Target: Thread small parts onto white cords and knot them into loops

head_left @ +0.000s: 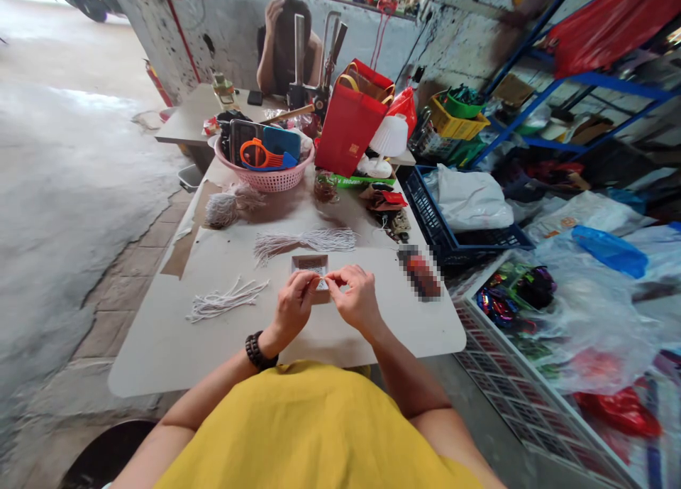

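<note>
Tiny piece [323, 279] | I see left hand [294, 301], right hand [355, 297] pinched closed on it | open box [320, 297], 12 o'clock | white cords [226, 302], 9 o'clock

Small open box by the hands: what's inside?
The small open box holds small greyish pieces, too small to identify. The left hand and right hand cover its nearer part; anything there is hidden.

One small box [311, 262], one pink basket [274, 181]

Red bag [345, 123] nr pink bskt [274, 182]
</note>
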The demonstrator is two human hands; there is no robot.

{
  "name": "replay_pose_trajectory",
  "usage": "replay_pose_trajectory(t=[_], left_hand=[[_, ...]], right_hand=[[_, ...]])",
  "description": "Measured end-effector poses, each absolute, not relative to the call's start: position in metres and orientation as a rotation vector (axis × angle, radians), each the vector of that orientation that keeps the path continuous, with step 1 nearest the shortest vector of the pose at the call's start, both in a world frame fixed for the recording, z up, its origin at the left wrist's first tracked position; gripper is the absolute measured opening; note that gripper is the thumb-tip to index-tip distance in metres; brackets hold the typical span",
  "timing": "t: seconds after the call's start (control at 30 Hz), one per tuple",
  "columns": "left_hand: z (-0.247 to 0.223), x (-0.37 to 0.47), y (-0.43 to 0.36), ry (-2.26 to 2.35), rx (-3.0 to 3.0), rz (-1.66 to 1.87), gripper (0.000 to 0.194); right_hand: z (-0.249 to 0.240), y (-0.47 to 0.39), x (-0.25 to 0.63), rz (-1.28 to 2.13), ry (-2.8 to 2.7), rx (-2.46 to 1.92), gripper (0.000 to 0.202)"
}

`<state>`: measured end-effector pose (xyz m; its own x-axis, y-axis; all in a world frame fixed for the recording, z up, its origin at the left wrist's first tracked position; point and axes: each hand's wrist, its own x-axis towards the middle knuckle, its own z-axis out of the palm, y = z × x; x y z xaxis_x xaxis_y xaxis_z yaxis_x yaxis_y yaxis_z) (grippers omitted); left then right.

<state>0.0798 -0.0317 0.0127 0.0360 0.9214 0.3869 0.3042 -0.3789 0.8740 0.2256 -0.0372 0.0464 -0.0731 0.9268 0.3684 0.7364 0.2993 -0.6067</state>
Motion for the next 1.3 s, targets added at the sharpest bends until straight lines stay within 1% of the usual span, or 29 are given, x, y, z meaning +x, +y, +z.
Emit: replay_pose_trajectory(t=[0.13,0.23,0.3,0.5,0.7,0.83,0.9,1.07,1.2,1.3], left_hand=[[0.014,0.077,-0.029,1.208,1.777,1.330,0.018],[0.016,0.075,-0.028,1.207,1.716,1.252,0.019],[0.016,0.073,-0.028,1.204,1.627,1.183,0.023],[0.015,0.068,-0.024,1.103,1.430,1.027,0.037],[0.021,0.059,-0.023,1.113,1.634,0.914,0.035],[0.023,0.055,-0.024,1.112,1.769,0.875,0.033],[0.023,0.055,-0.024,1.108,1.768,0.856,0.031],[0.021,0.058,-0.023,1.124,1.700,0.879,0.026],[0.021,0.066,-0.022,1.192,1.484,0.996,0.029],[0.022,0.070,-0.022,1.215,1.352,1.057,0.032]], right_hand=[[0.049,-0.037,0.227,0.142,-2.007,-1.448,0.010],[0.051,-0.034,0.230,0.076,-2.088,-1.359,0.012],[0.050,-0.031,0.233,0.067,-2.114,-1.320,0.013],[0.052,-0.028,0.238,0.136,-2.181,-1.341,0.012],[0.057,-0.026,0.244,0.258,-2.302,-1.296,0.011],[0.052,-0.021,0.249,0.360,-2.315,-1.211,0.008],[0.047,-0.018,0.251,0.431,-2.281,-1.180,0.010],[0.039,-0.015,0.253,0.514,-2.173,-1.200,0.018],[0.041,-0.026,0.247,0.396,-2.002,-1.227,0.015],[0.041,-0.035,0.238,0.319,-1.946,-1.152,0.014]])
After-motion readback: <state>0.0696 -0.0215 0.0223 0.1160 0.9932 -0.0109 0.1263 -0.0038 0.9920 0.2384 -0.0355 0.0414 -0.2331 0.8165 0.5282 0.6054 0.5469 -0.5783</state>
